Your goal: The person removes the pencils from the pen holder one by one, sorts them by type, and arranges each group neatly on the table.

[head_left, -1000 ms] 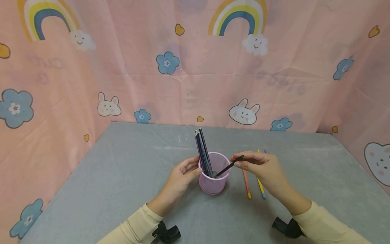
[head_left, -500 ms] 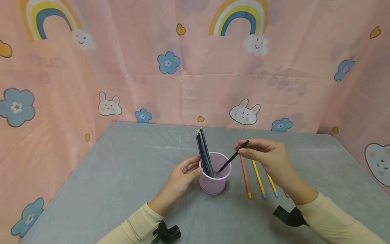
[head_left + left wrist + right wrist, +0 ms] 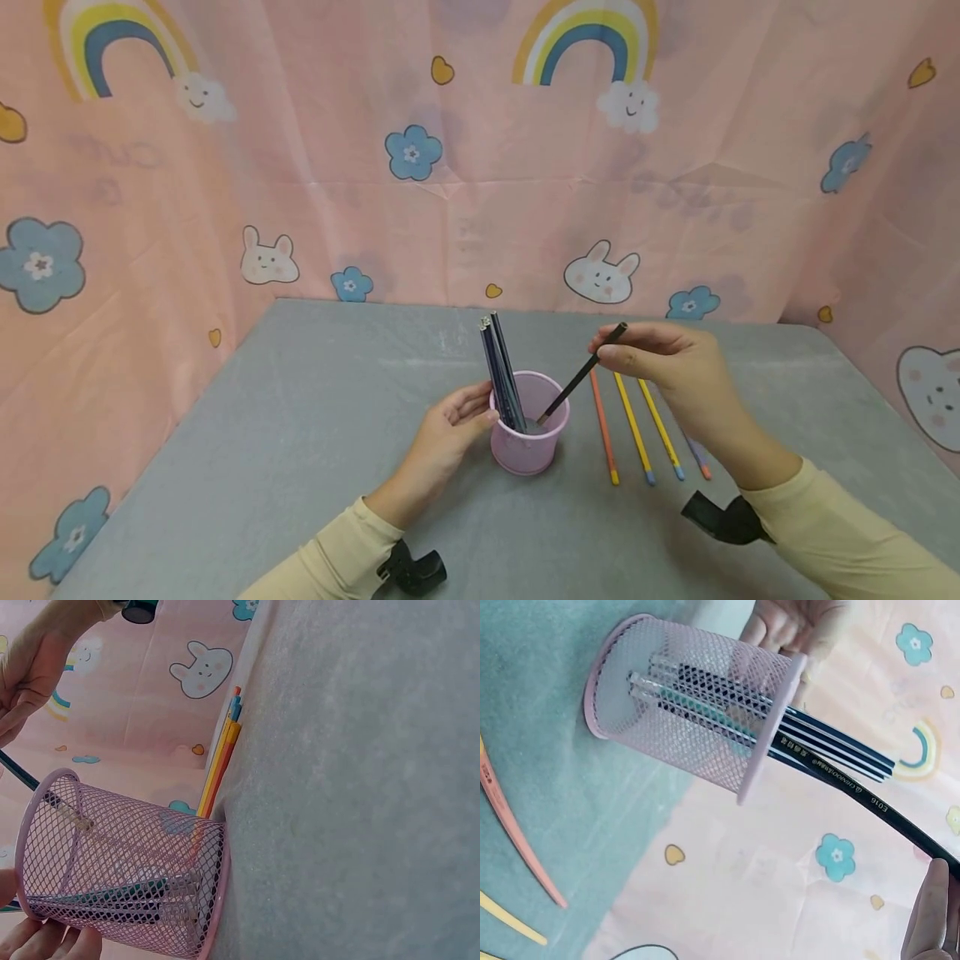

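Our right fingers (image 3: pixel 627 361) pinch a slim black pencil (image 3: pixel 573 383) slanting into the round pink mesh cup (image 3: pixel 525 456) our left fingers (image 3: pixel 482 423) grip; dark pencils (image 3: pixel 502 379) lean inside, slender yellow pencils (image 3: pixel 633 429) lie nearby on the grey desk (image 3: pixel 315 392).

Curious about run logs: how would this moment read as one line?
left hand: holds pink mesh cup; right hand: pinches black pencil, lower end inside cup; in cup: dark pencils; on table: coloured pencils
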Tool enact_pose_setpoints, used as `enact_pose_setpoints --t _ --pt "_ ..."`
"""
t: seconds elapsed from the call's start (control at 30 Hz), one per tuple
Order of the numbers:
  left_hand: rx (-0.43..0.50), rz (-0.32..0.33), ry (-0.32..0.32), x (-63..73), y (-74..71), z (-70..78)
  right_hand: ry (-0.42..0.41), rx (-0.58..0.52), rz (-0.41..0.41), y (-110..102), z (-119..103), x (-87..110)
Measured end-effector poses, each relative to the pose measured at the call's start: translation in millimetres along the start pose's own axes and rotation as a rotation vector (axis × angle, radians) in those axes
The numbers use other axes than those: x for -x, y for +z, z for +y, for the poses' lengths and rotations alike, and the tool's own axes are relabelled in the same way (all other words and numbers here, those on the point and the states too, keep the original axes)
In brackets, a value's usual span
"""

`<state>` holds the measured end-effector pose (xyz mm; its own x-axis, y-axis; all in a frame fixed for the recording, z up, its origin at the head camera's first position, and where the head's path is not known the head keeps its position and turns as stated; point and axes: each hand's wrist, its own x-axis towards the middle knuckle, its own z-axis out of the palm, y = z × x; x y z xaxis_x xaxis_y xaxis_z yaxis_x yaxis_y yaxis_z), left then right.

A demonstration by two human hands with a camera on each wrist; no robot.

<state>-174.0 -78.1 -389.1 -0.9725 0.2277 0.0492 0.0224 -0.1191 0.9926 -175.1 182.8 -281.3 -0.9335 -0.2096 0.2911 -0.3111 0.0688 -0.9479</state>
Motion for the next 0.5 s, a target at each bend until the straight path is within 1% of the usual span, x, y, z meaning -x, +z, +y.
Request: enact_pose_setpoints --t 0.17,0.4,0.5 --pt "-0.010 -0.004 0.024 0.2 -1.6 -0.1 0.003 -0.042 0.033 -2 -7 -1.1" --pt "0.003 0.005 0.003 -0.2 -0.9 1.4 0.010 -0.004 0.069 -5 -15 -5.3" --pt "0.001 0.000 0.003 -0.2 -0.4 1.5 -0.008 -0.063 0.083 -6 -17 -6.9"
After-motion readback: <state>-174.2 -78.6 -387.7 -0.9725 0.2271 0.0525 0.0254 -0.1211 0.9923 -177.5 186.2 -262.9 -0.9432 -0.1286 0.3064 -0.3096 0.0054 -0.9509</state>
